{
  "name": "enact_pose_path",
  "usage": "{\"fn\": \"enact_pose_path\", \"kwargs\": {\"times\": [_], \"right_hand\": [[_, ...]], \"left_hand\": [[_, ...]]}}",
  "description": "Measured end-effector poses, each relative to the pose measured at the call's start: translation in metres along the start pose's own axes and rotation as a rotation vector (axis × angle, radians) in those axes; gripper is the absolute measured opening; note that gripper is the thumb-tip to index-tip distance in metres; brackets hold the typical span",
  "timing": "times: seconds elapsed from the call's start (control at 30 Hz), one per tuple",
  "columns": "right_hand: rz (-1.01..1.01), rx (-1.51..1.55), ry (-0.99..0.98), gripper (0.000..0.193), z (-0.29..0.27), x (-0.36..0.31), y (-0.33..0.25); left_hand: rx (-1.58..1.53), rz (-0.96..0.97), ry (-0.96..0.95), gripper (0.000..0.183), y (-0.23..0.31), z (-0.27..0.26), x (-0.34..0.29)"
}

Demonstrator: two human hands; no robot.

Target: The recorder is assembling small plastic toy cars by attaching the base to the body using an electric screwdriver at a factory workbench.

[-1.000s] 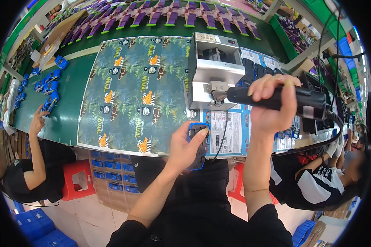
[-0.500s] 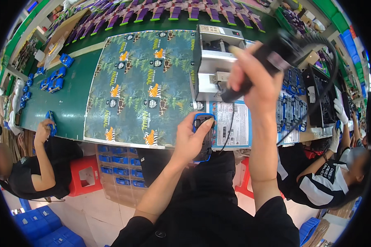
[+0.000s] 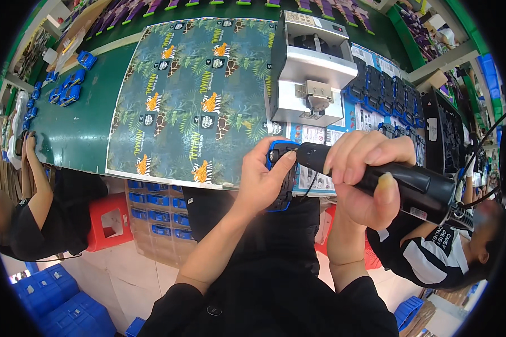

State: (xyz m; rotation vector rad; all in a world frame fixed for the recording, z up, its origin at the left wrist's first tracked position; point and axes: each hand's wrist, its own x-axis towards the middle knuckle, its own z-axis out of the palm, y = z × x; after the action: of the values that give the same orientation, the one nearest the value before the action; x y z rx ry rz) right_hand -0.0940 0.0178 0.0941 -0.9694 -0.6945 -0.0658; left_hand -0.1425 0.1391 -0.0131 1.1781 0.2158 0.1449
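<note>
Driver [image 3: 388,180] tip sits right against the blue toy [image 3: 281,174], gripped in the right hand [image 3: 360,180], while the left hand [image 3: 261,182] clamps the toy at the bench edge, below the metal machine [image 3: 309,73]. Screwing looks mid-way; a row of blue toys [image 3: 388,90] waits behind on the bench.

Black top, long sleeves pushed up on both arms — cuffs bunched near the elbows. Forearms bare, left hand [image 3: 261,182] and right hand [image 3: 361,180] ungloved — no watch, no rings visible.
</note>
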Motion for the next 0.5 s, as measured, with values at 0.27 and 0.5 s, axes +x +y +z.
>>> {"fn": "enact_pose_path", "kwargs": {"times": [0.27,0.5], "right_hand": [[-0.023,-0.119,-0.109,0.033,0.000,0.000,0.017],[0.046,-0.082,-0.096,0.033,0.002,-0.002,0.014]], "left_hand": [[0.035,0.053,0.042,0.019,-0.001,0.001,-0.001],[0.084,0.104,0.046,0.019,0.001,0.001,-0.002]]}}
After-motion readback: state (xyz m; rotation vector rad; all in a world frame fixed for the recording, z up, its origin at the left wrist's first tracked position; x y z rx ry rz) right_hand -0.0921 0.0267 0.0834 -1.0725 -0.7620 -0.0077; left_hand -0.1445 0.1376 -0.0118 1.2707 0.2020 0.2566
